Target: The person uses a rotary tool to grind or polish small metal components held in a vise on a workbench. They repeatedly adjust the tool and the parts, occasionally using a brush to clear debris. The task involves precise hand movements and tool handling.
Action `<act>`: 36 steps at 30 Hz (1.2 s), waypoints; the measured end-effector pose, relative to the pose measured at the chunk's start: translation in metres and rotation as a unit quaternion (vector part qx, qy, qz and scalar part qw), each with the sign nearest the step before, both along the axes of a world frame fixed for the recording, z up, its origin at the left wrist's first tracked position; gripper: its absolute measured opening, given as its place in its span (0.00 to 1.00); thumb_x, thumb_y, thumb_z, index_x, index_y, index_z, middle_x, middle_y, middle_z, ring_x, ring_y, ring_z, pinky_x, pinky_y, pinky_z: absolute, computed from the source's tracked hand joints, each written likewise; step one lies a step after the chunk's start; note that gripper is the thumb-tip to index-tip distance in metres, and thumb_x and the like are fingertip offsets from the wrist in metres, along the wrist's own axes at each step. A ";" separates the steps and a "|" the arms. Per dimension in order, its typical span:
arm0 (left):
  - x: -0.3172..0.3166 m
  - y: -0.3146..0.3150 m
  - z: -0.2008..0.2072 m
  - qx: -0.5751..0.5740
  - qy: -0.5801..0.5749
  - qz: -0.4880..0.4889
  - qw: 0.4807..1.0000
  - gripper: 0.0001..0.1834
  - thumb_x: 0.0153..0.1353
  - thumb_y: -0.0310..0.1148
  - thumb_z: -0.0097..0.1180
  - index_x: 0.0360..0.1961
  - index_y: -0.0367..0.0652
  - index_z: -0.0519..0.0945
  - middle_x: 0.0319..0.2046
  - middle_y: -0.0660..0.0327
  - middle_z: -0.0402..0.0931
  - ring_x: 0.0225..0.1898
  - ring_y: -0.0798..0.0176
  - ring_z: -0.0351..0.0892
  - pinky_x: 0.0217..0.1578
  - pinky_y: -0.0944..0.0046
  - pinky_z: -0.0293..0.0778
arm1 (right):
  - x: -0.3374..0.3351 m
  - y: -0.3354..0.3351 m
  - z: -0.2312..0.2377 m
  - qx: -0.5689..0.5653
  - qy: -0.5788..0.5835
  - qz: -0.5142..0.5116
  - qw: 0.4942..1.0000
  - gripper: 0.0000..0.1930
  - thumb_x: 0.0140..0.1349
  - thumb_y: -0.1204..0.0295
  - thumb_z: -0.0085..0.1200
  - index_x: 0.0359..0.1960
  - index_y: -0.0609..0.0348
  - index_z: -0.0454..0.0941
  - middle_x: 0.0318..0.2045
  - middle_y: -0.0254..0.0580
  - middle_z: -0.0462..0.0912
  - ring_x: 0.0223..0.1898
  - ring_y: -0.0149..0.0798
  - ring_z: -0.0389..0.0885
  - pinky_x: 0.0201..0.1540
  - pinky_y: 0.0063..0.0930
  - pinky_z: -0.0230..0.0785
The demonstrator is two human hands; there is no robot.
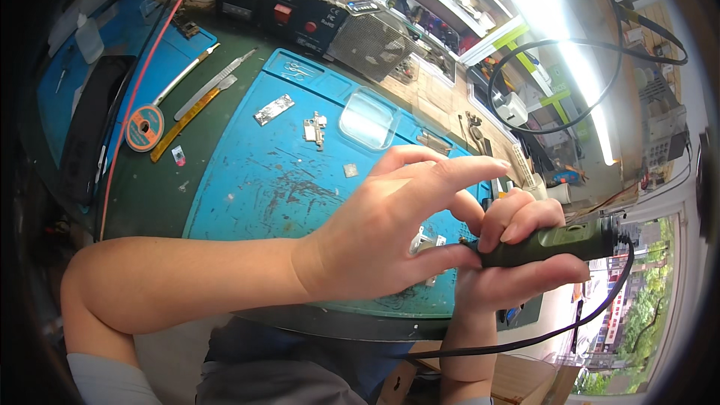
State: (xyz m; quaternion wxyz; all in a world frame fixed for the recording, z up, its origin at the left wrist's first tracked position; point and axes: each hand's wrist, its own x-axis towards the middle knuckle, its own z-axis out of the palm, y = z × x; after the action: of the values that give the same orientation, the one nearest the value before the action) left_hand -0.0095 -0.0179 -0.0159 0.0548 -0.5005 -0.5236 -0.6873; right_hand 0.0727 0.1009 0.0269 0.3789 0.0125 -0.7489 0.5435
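My right hand (510, 255) is wrapped round a dark green, cylindrical corded hand tool (570, 242), which lies across the palm with its cable end to the right. At the tool's narrow left end, the thumb and a curled finger of my left hand (390, 217) close in a pinch, while another finger stretches out above. The exact tip is mostly hidden between the fingers. Behind them, small whitish metal parts (421, 241) show on the blue work mat (255, 202), partly covered by my left hand.
Two small metal pieces (315, 130) and a clear plastic dish (370, 118) lie farther back on the mat. To the left are a solder-wick spool (145, 128), a yellow-handled blade (180, 131) and a scalpel (214, 85). A black box unit (281, 19) stands behind. The tool's black cable (555, 334) loops below my right hand.
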 end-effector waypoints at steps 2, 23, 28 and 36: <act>0.000 0.000 -0.001 0.001 0.001 0.004 1.000 0.41 0.46 0.28 0.72 0.63 0.38 0.68 0.40 0.63 0.85 0.50 0.59 0.74 0.55 0.60 0.64 | -0.001 0.000 0.001 0.013 -0.007 -0.010 1.000 0.43 0.49 0.21 0.27 0.26 0.55 0.65 0.15 0.33 0.68 0.17 0.26 0.63 0.23 0.17 0.56; -0.001 -0.003 -0.002 -0.024 0.007 -0.018 1.000 0.39 0.47 0.26 0.71 0.62 0.34 0.69 0.58 0.54 0.74 0.56 0.57 0.71 0.58 0.58 0.62 | 0.002 -0.004 0.001 -0.029 -0.049 0.007 0.998 0.42 0.46 0.22 0.39 0.28 0.56 0.66 0.21 0.33 0.69 0.21 0.25 0.65 0.25 0.18 0.60; -0.001 -0.003 -0.003 -0.027 0.006 -0.019 0.999 0.40 0.47 0.26 0.71 0.62 0.34 0.68 0.58 0.54 0.73 0.56 0.57 0.71 0.58 0.59 0.62 | 0.002 -0.005 0.001 -0.030 -0.053 0.002 0.998 0.42 0.45 0.22 0.40 0.28 0.56 0.66 0.22 0.33 0.70 0.21 0.25 0.66 0.26 0.18 0.60; -0.001 -0.004 -0.003 -0.033 -0.003 -0.033 0.999 0.40 0.47 0.25 0.70 0.63 0.34 0.67 0.57 0.54 0.74 0.55 0.58 0.72 0.59 0.59 0.60 | 0.002 -0.007 0.002 -0.056 -0.071 -0.009 0.996 0.41 0.47 0.23 0.42 0.28 0.56 0.66 0.22 0.33 0.69 0.22 0.25 0.66 0.26 0.18 0.59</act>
State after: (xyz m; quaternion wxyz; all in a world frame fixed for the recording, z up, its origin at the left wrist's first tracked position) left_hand -0.0109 -0.0223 -0.0189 0.0138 -0.5165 -0.5296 -0.6727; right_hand 0.0750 0.0939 0.0289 0.3298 -0.0539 -0.7426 0.5805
